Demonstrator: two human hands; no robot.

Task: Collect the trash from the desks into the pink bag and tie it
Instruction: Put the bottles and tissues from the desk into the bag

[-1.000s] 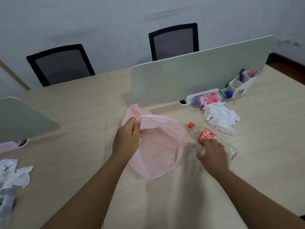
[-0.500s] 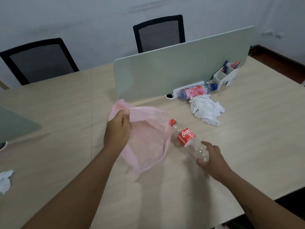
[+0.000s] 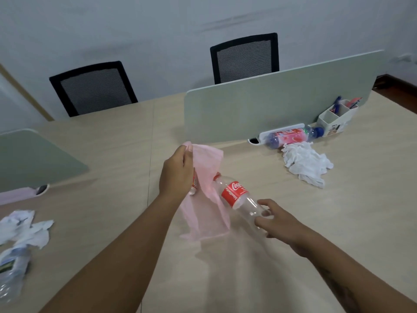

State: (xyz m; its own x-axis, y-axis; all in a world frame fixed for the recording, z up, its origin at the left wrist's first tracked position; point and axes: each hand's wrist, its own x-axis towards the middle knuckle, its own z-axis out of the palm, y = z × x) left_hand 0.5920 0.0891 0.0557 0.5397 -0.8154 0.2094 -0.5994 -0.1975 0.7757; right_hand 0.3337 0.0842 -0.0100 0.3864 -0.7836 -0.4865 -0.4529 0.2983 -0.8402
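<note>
My left hand [image 3: 176,172] pinches the rim of the thin pink bag [image 3: 203,213], which hangs down to the desk. A small red-and-white thing shows under that hand, partly hidden. My right hand [image 3: 277,222] grips the base of an empty clear cola bottle [image 3: 237,197] with a red label. The bottle is lifted, and its red cap points at the bag's opening. Crumpled white tissue [image 3: 304,163] lies on the desk to the right. A pink-labelled bottle [image 3: 291,137] lies behind it by the divider.
A pale green divider [image 3: 282,105] crosses the desk, with a white pen holder [image 3: 336,118] at its right end. Crumpled paper [image 3: 24,227] and a crushed clear bottle [image 3: 11,274] lie at far left. Two black mesh chairs [image 3: 94,89] stand behind the desk.
My right hand has lifted the cola bottle off the desk and brought its cap end to the bag. The bag now hangs narrower from my left hand.
</note>
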